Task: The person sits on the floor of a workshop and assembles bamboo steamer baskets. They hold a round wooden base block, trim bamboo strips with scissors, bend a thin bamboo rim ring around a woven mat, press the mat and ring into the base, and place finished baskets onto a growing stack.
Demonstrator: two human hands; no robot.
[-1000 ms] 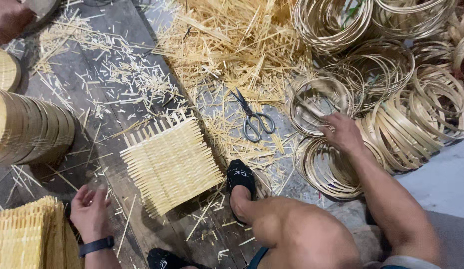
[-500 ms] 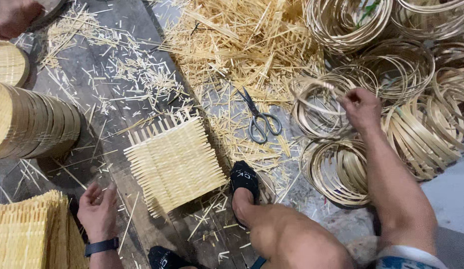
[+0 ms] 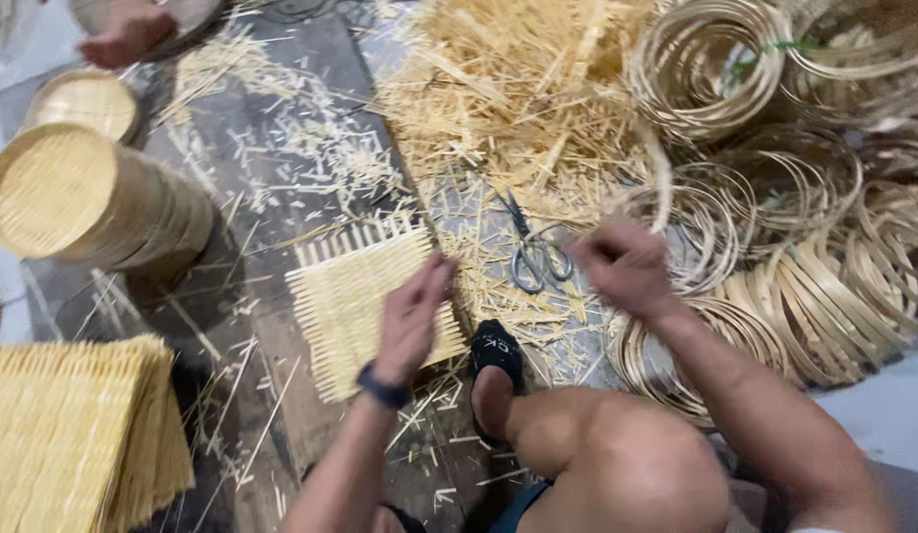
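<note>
I see left hand [image 3: 411, 318] raised above right edge of square woven mat [image 3: 365, 301], fingers loosely together, empty. Right hand [image 3: 624, 266] lifted just right of scissors [image 3: 538, 255], grip pinched on thin bamboo hoop [image 3: 664, 183], blurred. Open floor [image 3: 281, 109] far left of mat; hoop coils [image 3: 824, 286] crowd right, basket stack [image 3: 94, 202] left, mat pile [image 3: 74, 434] near left.

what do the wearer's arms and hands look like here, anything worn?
Both arms are bare up to the frame edge: no sleeves, no gloves. The left hand has a dark band, like a watch or bracelet, round its wrist. The right hand shows nothing worn, though it is blurred, so small details such as rings cannot be told.
</note>
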